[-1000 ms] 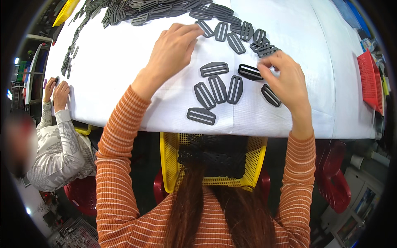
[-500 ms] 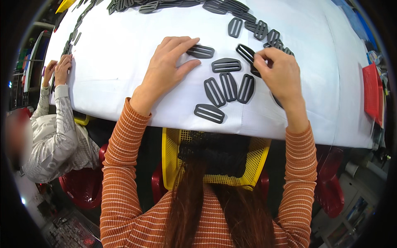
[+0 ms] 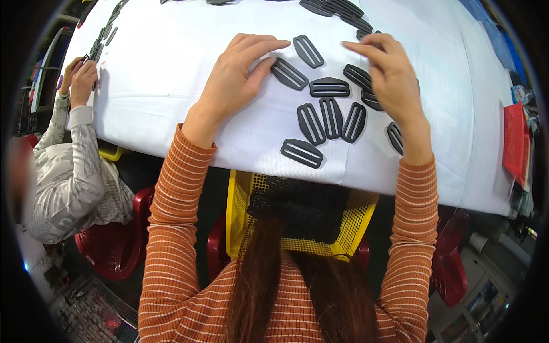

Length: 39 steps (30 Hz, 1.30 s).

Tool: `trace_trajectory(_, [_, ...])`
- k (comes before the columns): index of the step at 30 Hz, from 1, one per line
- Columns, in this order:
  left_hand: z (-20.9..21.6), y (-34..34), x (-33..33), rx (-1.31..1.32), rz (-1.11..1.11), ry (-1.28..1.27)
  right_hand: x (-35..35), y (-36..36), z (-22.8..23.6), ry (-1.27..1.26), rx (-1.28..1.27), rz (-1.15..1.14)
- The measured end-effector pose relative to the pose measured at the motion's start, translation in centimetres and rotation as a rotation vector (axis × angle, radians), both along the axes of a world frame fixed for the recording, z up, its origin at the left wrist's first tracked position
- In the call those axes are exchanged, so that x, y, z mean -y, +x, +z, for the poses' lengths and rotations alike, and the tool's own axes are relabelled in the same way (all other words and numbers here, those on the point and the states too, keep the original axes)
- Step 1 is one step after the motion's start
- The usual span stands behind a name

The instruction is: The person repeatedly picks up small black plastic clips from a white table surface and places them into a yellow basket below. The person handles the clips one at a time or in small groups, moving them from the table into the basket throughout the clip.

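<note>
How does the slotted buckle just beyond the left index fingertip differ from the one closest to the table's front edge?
Pose: the upper buckle slants steeply; the lower buckle lies more crosswise.
Place: the upper buckle is right by the left hand; the lower buckle has neither hand close to it.
Shared: both are dark, long and slotted, on the white table.

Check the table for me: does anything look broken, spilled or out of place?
Nothing stands out. The buckles near the left hand and right hand lie at mixed angles, but none looks visibly broken; a few are partly hidden.
</note>
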<state>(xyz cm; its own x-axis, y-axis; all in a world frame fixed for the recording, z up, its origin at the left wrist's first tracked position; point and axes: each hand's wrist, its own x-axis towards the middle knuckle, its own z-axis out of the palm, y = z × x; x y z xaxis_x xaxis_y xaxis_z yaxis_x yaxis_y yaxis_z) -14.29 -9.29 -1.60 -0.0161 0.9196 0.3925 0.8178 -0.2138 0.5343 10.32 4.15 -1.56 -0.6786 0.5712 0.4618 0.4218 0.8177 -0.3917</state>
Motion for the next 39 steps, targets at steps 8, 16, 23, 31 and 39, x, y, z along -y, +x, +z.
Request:
trace_trajectory(8, [-0.8,-0.6,-4.0,-0.535,-0.158,0.056,2.9,6.2,0.4,-0.109,-0.043,-0.218])
trace_trajectory(16, [0.2,0.4,-0.9,-0.232,0.042,0.086,6.5,8.1,0.2,0.011,0.147,-0.341])
trace_trajectory(23, [0.2,2.1,3.4,-0.04,0.103,0.188,10.1,7.0,0.7,-0.059,0.043,-0.262])
trace_trajectory(31, [1.2,5.2,7.5,0.013,-0.132,-0.001,13.9,2.9,-0.5,-0.111,-0.111,-0.079])
trace_trajectory(39, [0.8,5.4,10.9,-0.28,-0.175,-0.06,13.0,0.1,0.0,-0.074,0.019,-0.113])
